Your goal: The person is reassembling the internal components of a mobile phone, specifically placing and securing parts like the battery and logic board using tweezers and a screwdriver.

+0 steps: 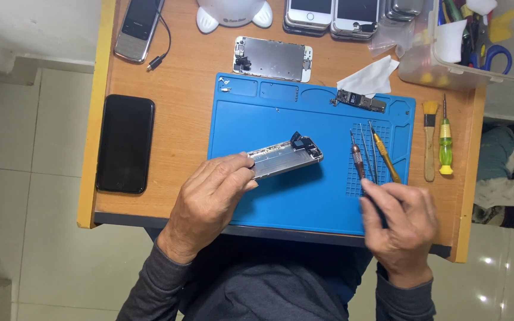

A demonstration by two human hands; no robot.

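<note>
My left hand (209,199) grips the near end of an opened silver phone chassis (285,157), tilted up over the blue repair mat (281,196); a small black part sits at its far end. My right hand (401,221) rests at the mat's right side, fingers closed on the handle of a thin screwdriver (357,157) with a copper-coloured collar. Metal tweezers (371,151) and a yellow-handled tool (384,157) lie beside it on the mat's ribbed patch.
A bare circuit board (361,101) and white tissue (369,77) lie at the mat's top right. A detached screen panel (272,59), black phone (125,142), small brush (429,139), green screwdriver (445,142), stacked phones (331,15) and a clear tool box (465,41) sit on the wooden desk.
</note>
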